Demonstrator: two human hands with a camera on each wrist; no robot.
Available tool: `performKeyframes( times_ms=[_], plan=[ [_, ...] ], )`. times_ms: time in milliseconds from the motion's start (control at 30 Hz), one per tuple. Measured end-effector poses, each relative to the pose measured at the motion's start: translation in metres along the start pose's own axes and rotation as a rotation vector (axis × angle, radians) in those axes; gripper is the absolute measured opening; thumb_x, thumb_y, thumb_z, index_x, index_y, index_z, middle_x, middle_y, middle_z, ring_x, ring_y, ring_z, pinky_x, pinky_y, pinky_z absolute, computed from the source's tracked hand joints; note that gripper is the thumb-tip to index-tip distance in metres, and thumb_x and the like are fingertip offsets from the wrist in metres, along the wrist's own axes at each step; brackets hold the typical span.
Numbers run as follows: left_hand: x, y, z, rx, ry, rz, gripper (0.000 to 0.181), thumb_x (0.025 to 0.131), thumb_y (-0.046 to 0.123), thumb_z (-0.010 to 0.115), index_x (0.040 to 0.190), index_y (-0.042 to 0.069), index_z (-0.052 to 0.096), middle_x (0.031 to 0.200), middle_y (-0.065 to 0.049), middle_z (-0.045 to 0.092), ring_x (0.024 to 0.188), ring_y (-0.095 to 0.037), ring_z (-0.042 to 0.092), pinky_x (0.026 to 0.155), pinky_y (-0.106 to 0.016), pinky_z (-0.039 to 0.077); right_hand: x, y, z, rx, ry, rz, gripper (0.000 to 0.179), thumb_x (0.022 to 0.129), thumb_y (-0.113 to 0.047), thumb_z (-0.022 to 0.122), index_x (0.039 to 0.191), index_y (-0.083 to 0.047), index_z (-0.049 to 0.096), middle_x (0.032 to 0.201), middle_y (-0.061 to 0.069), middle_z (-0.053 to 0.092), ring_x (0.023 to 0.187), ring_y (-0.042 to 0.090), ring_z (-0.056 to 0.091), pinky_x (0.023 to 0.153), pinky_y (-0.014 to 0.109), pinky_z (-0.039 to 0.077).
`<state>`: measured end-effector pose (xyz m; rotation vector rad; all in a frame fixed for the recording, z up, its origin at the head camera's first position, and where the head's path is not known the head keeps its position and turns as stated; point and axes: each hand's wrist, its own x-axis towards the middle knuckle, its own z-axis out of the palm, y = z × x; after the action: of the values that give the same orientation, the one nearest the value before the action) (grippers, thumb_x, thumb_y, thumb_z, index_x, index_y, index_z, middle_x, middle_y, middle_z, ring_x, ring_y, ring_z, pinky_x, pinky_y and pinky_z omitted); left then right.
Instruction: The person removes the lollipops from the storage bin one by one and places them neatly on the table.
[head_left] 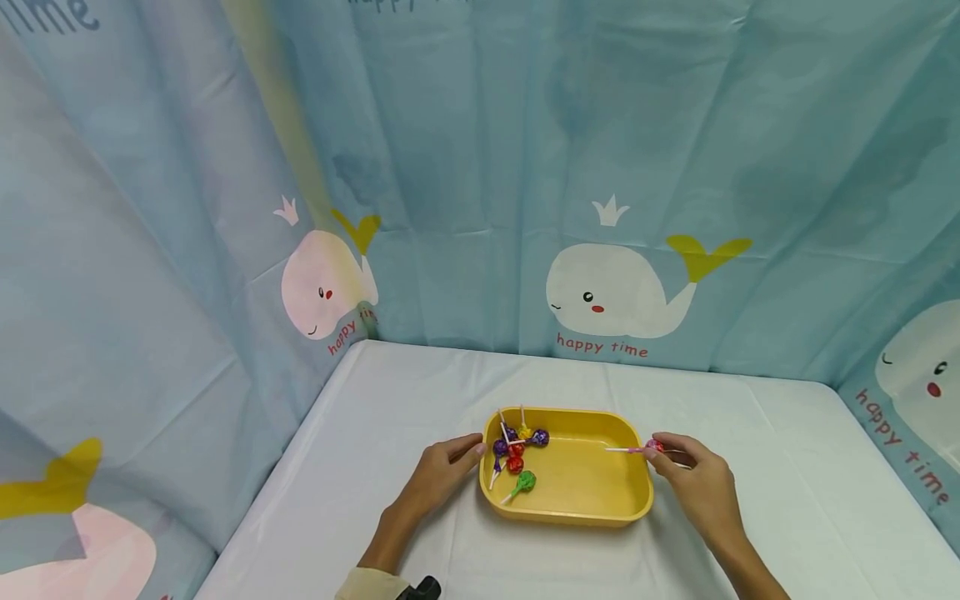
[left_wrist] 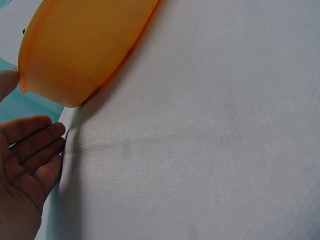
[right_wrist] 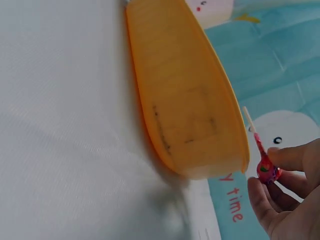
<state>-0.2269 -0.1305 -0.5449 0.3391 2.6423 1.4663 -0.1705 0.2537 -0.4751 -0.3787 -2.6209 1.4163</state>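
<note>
Presently, I observe the right hand (head_left: 699, 482) pinching a lollipop (right_wrist: 265, 169) at the right rim of the tray (head_left: 566, 516) and the left hand (head_left: 437, 475), fingers loose, touching its left end; a loosened pinch could, I judge, drop the lollipop outside, onto white cloth (head_left: 813, 475) before a whale-print curtain (head_left: 465, 167).

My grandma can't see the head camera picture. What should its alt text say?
A person's right hand holds a pink lollipop at the right end of a yellow tray; the left hand is at the other end. More lollipops are inside, on the left.
</note>
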Motion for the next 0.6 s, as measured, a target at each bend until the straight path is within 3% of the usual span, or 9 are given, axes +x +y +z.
performKeyframes(
  times_ms=[333,600],
  plan=[
    [0.000,0.000,0.000,-0.001,0.004,0.008,0.065,0.105,0.061,0.057,0.147,0.013,0.065,0.146,-0.006,0.066,0.142,-0.033,0.057,0.120,-0.055,0.046,0.001,0.017,-0.013,-0.017,0.064,-0.002,0.045,0.099,-0.036,0.078,0.134,-0.009,0.073,0.120,0.013,0.079,0.083,0.009,0.077,0.070,0.013,0.056],
    [0.000,0.000,0.000,-0.006,0.009,0.014,0.064,0.105,0.061,0.056,0.147,0.013,0.065,0.146,-0.006,0.066,0.143,-0.033,0.057,0.120,-0.056,0.045,0.001,0.029,-0.022,-0.060,0.103,0.039,0.047,0.099,-0.037,0.078,0.134,-0.007,0.072,0.119,0.015,0.078,0.081,0.007,0.075,0.066,0.014,0.054]
  ],
)
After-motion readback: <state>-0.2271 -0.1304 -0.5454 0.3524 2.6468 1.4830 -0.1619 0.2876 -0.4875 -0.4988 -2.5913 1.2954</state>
